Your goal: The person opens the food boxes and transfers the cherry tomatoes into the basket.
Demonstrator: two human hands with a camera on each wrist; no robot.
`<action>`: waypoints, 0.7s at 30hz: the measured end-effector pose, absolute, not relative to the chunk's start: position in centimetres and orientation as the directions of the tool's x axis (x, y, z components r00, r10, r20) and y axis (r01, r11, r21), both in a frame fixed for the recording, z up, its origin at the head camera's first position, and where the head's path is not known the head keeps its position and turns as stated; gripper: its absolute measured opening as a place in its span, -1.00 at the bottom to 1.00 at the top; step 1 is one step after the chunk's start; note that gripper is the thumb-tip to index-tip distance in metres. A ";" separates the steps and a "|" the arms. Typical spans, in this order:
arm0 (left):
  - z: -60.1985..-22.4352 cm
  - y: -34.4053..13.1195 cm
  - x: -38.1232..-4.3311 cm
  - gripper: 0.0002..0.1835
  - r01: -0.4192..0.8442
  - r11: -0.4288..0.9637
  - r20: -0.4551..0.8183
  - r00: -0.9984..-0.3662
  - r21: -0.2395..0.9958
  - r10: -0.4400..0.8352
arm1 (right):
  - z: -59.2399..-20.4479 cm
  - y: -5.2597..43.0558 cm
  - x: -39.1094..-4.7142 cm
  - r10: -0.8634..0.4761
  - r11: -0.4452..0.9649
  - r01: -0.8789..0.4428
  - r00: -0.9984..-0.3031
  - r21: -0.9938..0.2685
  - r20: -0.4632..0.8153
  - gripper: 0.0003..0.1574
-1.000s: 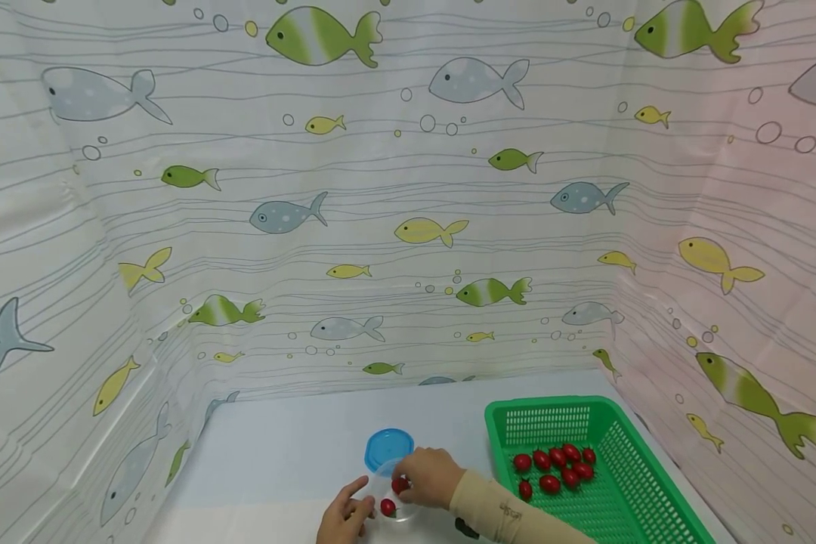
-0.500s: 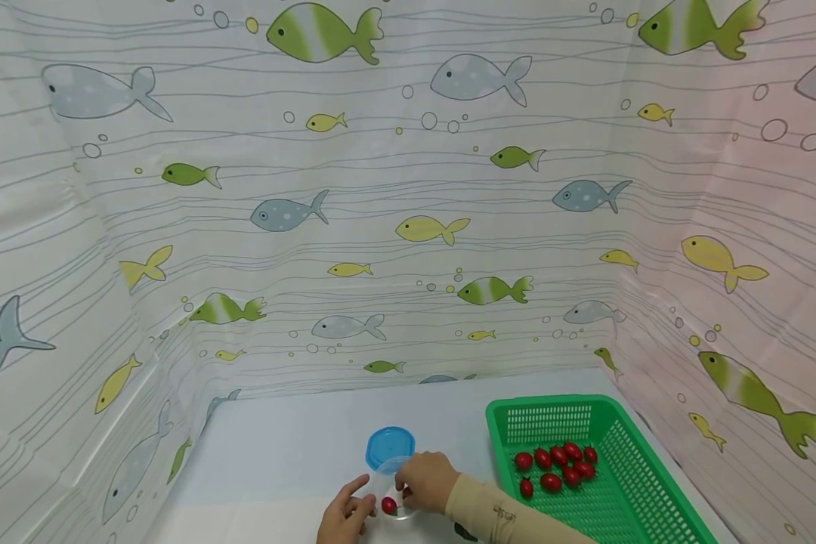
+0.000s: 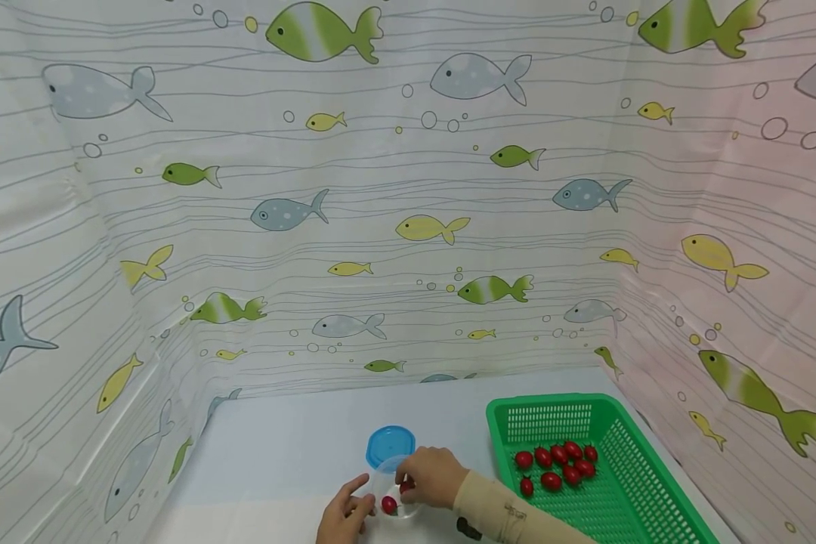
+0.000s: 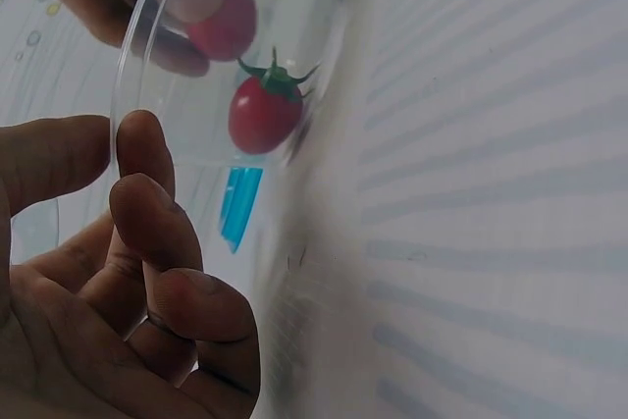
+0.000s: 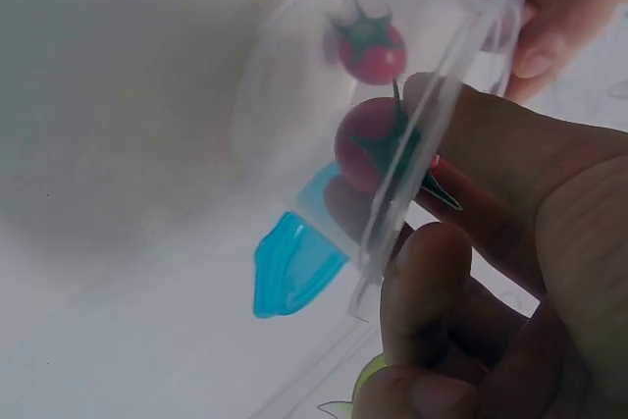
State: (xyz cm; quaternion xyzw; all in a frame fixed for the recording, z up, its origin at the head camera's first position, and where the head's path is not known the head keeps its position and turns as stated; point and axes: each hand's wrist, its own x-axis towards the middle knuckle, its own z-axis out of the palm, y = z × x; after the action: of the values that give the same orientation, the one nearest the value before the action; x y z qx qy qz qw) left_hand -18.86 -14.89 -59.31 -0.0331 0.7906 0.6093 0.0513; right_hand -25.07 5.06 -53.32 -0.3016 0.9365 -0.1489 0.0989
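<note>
A clear plastic tub [image 5: 285, 85] stands in front of me. My left hand [image 3: 345, 515] pinches its rim between thumb and forefinger, as the left wrist view shows, with the other fingers loosely bent. Inside lies one cherry tomato [image 4: 263, 117] with its green calyx on. My right hand [image 3: 437, 477] reaches over the opposite rim and pinches a second cherry tomato [image 5: 365, 144] inside the tub. That tomato's stem end points toward the right palm, and it shows through the cloudy wall close to the first one.
Just beyond the tub, a blue lid [image 3: 391, 447] lies on the white table [image 3: 272, 453]. At the right stands a green slotted basket [image 3: 615, 499] with several cherry tomatoes [image 3: 551, 481] toward its left side. Fish-patterned sheets [image 3: 381, 302] wall the table on three sides.
My right hand dips slightly into the tub with its tomato, then shifts a little up and right, still holding it. The left hand stays on the rim.
</note>
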 end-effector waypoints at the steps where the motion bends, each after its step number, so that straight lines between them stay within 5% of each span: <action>1: -59.3 -14.9 -18.9 -0.29 -0.115 0.252 -0.122 -0.992 0.961 0.012 | -53.1 5.1 -25.0 -0.596 0.770 -0.533 -0.797 -0.350 -0.097 -0.79; 21: -59.7 -15.2 -19.0 -0.31 -0.124 0.280 -0.127 -0.992 0.952 -0.009 | -48.5 8.1 -24.5 -0.611 0.685 -0.566 -0.789 -0.458 0.061 -0.73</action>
State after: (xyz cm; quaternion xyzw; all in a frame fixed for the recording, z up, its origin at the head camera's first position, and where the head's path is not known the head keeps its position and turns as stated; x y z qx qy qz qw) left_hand -19.03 -15.19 -59.71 -0.0417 0.7986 0.5985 0.0480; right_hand -24.53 8.13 -48.54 -0.3212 0.9167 -0.2327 0.0484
